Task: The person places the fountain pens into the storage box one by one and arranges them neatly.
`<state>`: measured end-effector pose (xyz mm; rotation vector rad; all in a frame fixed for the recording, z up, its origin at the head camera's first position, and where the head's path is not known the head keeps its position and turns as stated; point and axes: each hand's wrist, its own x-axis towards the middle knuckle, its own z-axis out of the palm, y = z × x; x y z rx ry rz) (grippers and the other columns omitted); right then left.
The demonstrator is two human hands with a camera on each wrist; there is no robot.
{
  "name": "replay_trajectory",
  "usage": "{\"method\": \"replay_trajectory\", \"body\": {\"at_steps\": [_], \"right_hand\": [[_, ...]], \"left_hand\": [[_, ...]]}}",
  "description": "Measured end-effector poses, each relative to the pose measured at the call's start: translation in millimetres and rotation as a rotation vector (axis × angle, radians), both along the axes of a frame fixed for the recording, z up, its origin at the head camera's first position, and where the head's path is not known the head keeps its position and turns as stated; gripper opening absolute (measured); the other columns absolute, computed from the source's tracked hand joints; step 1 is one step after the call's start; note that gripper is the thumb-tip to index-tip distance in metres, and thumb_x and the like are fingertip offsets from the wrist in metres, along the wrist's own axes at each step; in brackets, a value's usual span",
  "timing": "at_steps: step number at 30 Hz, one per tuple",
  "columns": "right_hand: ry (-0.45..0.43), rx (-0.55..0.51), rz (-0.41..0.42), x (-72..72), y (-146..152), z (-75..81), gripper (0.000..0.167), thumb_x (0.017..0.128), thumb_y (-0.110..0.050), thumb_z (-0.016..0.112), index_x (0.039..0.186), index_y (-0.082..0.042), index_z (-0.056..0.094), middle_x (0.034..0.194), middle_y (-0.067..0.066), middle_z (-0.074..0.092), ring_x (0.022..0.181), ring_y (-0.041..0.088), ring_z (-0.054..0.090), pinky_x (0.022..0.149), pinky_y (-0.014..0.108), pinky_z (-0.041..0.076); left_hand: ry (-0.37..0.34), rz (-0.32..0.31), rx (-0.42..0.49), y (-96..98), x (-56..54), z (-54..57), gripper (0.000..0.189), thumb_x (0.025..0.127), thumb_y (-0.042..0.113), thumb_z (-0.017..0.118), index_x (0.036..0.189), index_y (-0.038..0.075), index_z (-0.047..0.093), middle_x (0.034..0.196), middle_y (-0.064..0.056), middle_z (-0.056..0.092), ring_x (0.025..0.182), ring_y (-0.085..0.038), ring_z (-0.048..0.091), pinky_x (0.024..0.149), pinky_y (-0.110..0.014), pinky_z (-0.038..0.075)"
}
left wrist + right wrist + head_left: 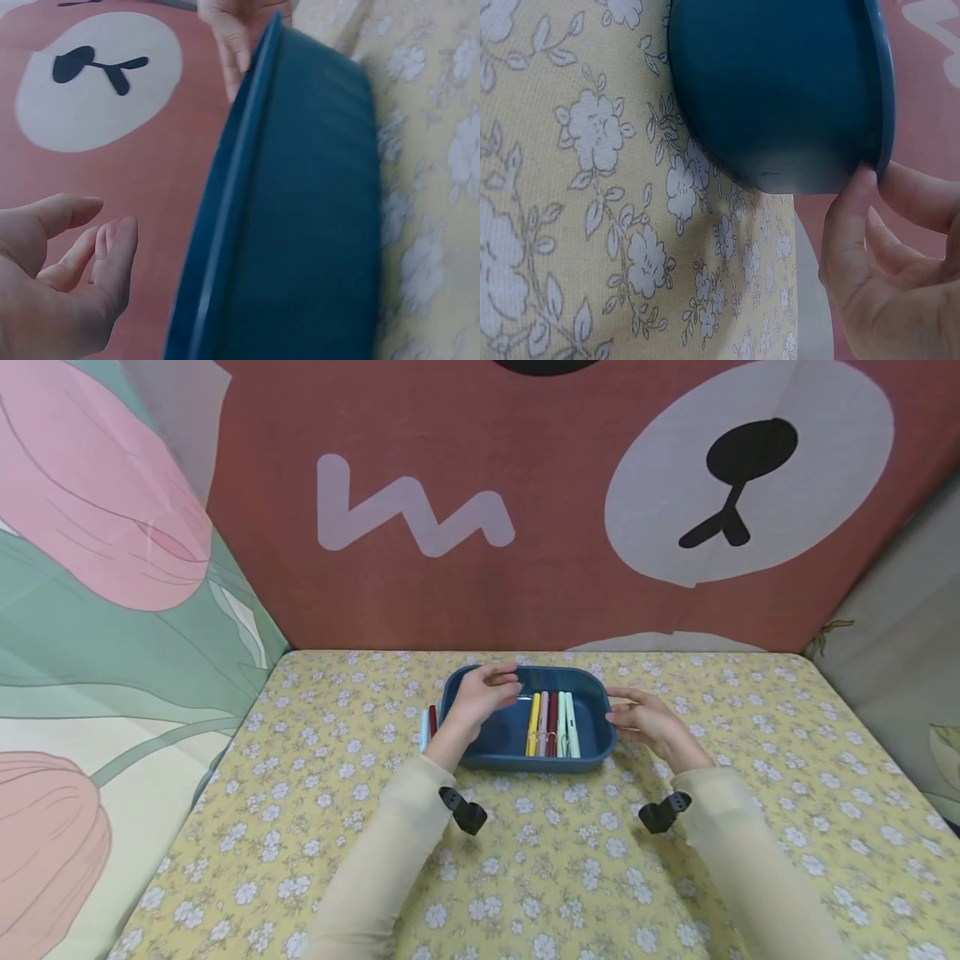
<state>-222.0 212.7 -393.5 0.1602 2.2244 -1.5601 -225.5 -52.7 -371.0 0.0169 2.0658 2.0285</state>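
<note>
A dark blue plastic box [534,765] with rounded corners stands on the table. Inside, towards its right half, several pens lie side by side: a yellow pen [533,724], a pinkish-grey pen [543,724], a dark red pen [552,724] and mint green pens [572,724]. Above the box's left end hovers my left hand [480,700], fingers loosely bent and holding nothing; the left wrist view shows it apart from the wall. My right hand [651,723] pinches the rim at the right end, thumb and finger meeting the edge in the right wrist view.
Left of the box, partly hidden by my left hand, lie a light blue pen [424,730] and another dark red pen [432,720]. A yellow floral cloth [300,827] covers the table. Behind its far edge hangs a red-brown backdrop [420,602] with a cartoon print.
</note>
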Motion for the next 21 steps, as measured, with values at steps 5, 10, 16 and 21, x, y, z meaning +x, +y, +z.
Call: {"method": "replay_trajectory", "body": {"at_steps": [5,10,16,21], "right_hand": [[0.014,0.011,0.005,0.9,-0.2,-1.3,0.063,0.098,-0.013,0.052,0.153,-0.010,0.021,0.134,0.017,0.047,0.085,-0.001,0.060,0.088,0.025,0.054],[0.019,0.015,0.012,1.6,0.4,-1.2,0.063,0.099,-0.015,0.051,0.153,-0.010,0.020,0.142,0.022,0.039,0.087,-0.001,0.058,0.089,0.025,0.054],[0.010,0.009,0.006,1.7,-0.5,-0.7,0.062,0.099,-0.014,0.051,0.153,-0.010,0.020,0.146,0.025,0.035,0.087,0.000,0.058,0.083,0.021,0.054],[0.005,0.007,0.000,1.6,0.1,-0.9,0.062,0.099,-0.013,0.051,0.153,-0.010,0.021,0.138,0.022,0.042,0.084,0.001,0.059,0.079,0.021,0.055]], "left_hand": [[0.011,0.005,-0.015,-19.3,7.5,10.4,0.043,0.094,0.004,0.058,0.136,0.004,0.050,0.131,-0.020,0.053,0.121,-0.032,0.056,0.102,-0.038,0.052],[-0.008,0.036,-0.030,-44.9,11.8,12.4,0.043,0.094,0.003,0.057,0.136,0.005,0.050,0.128,-0.017,0.055,0.120,-0.031,0.056,0.102,-0.036,0.052],[-0.026,0.045,-0.086,-76.0,17.1,9.9,0.046,0.096,0.005,0.054,0.141,0.002,0.044,0.137,-0.022,0.048,0.121,-0.030,0.055,0.097,-0.029,0.054],[-0.035,0.071,-0.140,-96.8,21.1,1.6,0.046,0.097,0.007,0.052,0.142,0.001,0.043,0.138,-0.023,0.047,0.125,-0.035,0.051,0.099,-0.033,0.053]]}}
